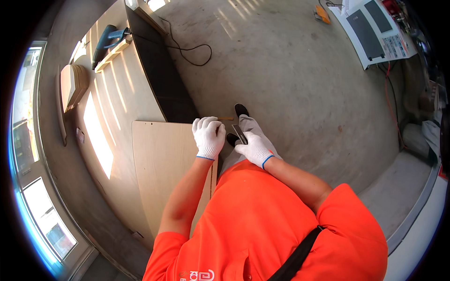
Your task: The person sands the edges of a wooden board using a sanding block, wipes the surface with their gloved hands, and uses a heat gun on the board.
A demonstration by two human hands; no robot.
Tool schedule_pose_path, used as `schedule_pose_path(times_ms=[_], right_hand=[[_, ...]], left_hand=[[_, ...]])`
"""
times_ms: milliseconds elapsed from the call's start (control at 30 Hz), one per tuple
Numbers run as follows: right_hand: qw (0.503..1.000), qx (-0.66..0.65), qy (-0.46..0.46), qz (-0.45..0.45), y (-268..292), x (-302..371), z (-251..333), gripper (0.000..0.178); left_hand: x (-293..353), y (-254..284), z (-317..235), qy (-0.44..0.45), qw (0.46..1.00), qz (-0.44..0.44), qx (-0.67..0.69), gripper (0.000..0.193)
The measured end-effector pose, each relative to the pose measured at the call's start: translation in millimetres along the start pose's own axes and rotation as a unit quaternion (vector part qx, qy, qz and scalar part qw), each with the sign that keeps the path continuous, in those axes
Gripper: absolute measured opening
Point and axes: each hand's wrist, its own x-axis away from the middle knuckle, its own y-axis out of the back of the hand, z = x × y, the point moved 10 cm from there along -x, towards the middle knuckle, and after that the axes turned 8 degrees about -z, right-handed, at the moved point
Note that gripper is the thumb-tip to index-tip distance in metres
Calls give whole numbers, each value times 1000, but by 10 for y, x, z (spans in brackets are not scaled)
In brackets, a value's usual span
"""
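The right hand (255, 149) is gripping a thin tool (240, 134), right of the board (164, 159).
Its palm is hiding the tool's near end; the left hand (208, 136) is curling over the board's far right corner, obscuring it, so I cannot tell whether it is gripping anything.

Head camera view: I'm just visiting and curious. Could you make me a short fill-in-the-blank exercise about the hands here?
1. The left hand and the right hand both wear ____ gloves.
2. The slim dark tool is held in the ____ hand.
3. Of the two hands, the ____ one is nearer the pale board.
4. Each glove's cuff is edged in ____.

Missing words: white; right; left; blue.
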Motion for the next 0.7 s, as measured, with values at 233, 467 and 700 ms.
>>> schedule_pose_path(times_ms=[233, 467, 700], right_hand=[[939, 231, 252, -35, -149, 217, 501, 66], [910, 261, 296, -129, -106, -64, 499, 59], [884, 316, 328, -110, -252, -225, 585, 58]], left_hand=[[838, -139, 376, 495, 786, 139, 344, 24], [535, 545, 1335, 384, 893, -135, 189, 16], [632, 2154, 3090, 375, 846, -259, -275, 32]])
